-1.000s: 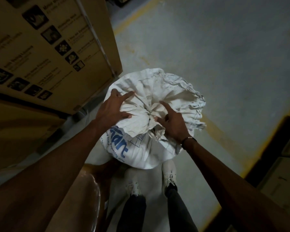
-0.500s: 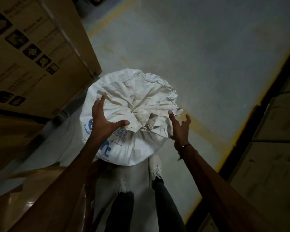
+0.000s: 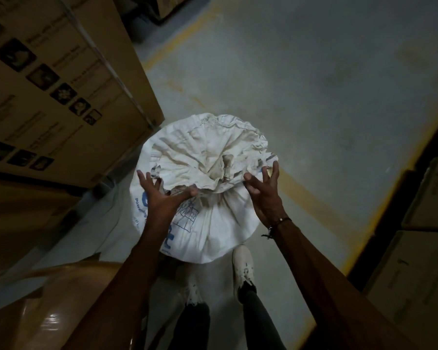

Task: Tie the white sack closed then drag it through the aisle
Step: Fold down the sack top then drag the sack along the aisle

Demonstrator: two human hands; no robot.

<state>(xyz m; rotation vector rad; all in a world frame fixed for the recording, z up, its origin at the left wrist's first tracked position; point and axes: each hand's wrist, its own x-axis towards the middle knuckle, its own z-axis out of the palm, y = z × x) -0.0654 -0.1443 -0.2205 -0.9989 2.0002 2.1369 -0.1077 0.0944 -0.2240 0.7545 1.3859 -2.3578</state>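
The white sack (image 3: pixel 213 223) appears tied; it is flanked by the released left hand (image 3: pixel 162 195) and right hand (image 3: pixel 263 195). A firm grasp on the gathered neck (image 3: pixel 228 162) is called for before dragging.

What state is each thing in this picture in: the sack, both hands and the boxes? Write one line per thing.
white sack: upright on the floor, mouth gathered and flared.
left hand: open, fingers spread at the sack's gathered top.
right hand: open, fingers spread beside the flared cloth.
cardboard boxes: closed, stacked.
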